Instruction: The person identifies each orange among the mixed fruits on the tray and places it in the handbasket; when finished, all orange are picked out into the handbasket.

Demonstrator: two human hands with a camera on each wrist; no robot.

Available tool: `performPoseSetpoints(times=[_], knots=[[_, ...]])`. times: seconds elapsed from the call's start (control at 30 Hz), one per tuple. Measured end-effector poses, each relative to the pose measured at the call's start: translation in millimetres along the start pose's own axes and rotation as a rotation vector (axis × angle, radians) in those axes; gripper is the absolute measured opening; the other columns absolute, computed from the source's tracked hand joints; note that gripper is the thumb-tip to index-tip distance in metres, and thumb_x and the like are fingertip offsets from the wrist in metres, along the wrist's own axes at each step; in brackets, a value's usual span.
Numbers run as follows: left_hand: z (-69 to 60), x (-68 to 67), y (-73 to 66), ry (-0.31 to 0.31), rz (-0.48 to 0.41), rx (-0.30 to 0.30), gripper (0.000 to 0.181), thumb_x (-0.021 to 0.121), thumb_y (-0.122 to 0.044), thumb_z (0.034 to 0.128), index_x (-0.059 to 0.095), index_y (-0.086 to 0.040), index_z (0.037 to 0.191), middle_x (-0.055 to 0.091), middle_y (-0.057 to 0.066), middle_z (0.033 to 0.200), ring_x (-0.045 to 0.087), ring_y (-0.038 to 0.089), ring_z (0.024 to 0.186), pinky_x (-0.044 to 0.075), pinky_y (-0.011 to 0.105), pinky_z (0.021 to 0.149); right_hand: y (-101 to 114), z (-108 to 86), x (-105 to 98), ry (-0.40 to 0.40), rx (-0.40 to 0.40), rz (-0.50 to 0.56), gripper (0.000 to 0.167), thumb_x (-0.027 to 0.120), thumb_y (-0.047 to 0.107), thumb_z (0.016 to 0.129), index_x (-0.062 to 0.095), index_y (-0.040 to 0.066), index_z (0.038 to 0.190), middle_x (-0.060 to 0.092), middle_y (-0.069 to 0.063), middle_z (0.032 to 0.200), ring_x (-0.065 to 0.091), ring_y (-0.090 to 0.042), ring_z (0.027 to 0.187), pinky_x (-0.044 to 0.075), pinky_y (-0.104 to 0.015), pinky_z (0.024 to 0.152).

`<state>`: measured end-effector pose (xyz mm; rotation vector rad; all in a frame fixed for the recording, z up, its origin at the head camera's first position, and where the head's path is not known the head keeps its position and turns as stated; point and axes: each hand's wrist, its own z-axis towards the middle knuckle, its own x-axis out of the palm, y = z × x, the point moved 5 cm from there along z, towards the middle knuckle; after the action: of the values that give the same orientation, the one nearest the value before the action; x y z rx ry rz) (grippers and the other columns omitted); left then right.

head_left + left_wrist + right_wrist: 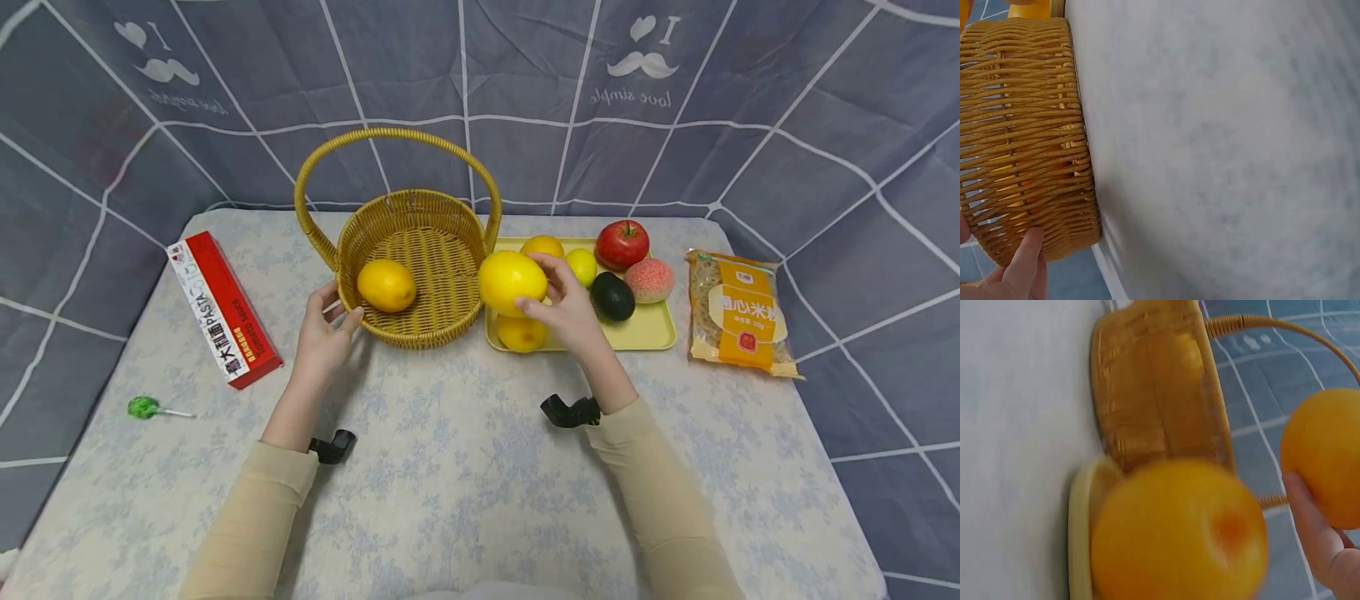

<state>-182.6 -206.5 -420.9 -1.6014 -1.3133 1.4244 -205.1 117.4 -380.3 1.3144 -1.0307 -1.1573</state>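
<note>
My right hand point(562, 300) pinches a large yellow lemon point(513, 284) between thumb and fingers, above the left end of the tray and beside the basket's right rim. In the right wrist view that lemon point(1325, 456) looks more orange, with the thumb against its side. The woven basket point(442, 337) with a tall arched handle stands upright at the back. Another yellow lemon point(386, 285) lies inside it, on the left. My left hand point(322, 329) holds the basket's left rim, and a finger touches the outer weave point(1029, 156) in the left wrist view.
The yellow tray point(652, 335) carries several fruits, among them a pomegranate point(622, 244), an avocado point(612, 297) and a pink fruit point(649, 281). A bagged snack point(738, 312) lies to its right. At left are a red pasta box point(225, 308) and a green lollipop point(144, 407).
</note>
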Motion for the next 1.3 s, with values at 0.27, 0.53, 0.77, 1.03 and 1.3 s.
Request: performPoseSetpoints(times=[0.27, 0.53, 0.77, 1.03, 1.3], knots=[[1.8, -1.2, -1.5, 0.030, -0.004, 0.003, 0.069, 0.051, -0.021, 0.1034, 0.011, -0.014, 0.159, 0.021, 0.010, 0.162, 0.030, 0.028, 0.146, 0.040, 0.044, 0.115, 1, 18.9, 52, 0.205, 0.000, 0.009, 0.067, 0.071, 0.003, 0.083, 0.044, 0.008, 0.144, 0.044, -0.011, 0.147, 0.049, -0.028, 0.131, 0.049, -0.043, 0.104], [4.7, -2.3, -2.2, 0.045, 0.004, 0.021, 0.070, 0.052, -0.020, 0.1027, 0.010, -0.013, 0.159, 0.021, 0.013, 0.161, 0.031, 0.029, 0.146, 0.041, 0.045, 0.114, -5, 32.8, 88, 0.348, 0.012, -0.129, 0.067, 0.073, 0.009, 0.083, 0.046, 0.011, 0.143, 0.047, -0.007, 0.145, 0.052, -0.026, 0.127, 0.050, -0.041, 0.102], [3.9, -2.7, -3.8, 0.045, 0.018, 0.018, 0.071, 0.052, -0.018, 0.1025, 0.010, -0.013, 0.159, 0.022, 0.013, 0.161, 0.031, 0.029, 0.146, 0.042, 0.044, 0.113, -8, 42.3, 100, 0.382, -0.003, -0.298, 0.067, 0.076, 0.018, 0.079, 0.050, 0.017, 0.141, 0.051, -0.003, 0.141, 0.055, -0.025, 0.119, 0.051, -0.037, 0.093], [3.5, -3.8, -3.0, 0.035, 0.020, 0.009, 0.070, 0.052, -0.020, 0.1029, 0.010, -0.013, 0.159, 0.022, 0.013, 0.161, 0.031, 0.029, 0.146, 0.042, 0.044, 0.113, -8, 50.6, 115, 0.433, -0.060, -0.500, 0.069, 0.079, 0.024, 0.078, 0.050, 0.019, 0.140, 0.057, -0.004, 0.134, 0.055, -0.019, 0.115, 0.049, -0.036, 0.097], [2.9, -2.7, -2.4, 0.030, 0.006, -0.004, 0.070, 0.053, -0.021, 0.1025, 0.012, -0.015, 0.159, 0.022, 0.011, 0.161, 0.031, 0.028, 0.146, 0.041, 0.044, 0.114, -11, 61.2, 133, 0.474, -0.107, -0.604, 0.068, 0.077, 0.024, 0.078, 0.050, 0.014, 0.139, 0.059, -0.004, 0.132, 0.057, -0.018, 0.107, 0.050, -0.032, 0.091]])
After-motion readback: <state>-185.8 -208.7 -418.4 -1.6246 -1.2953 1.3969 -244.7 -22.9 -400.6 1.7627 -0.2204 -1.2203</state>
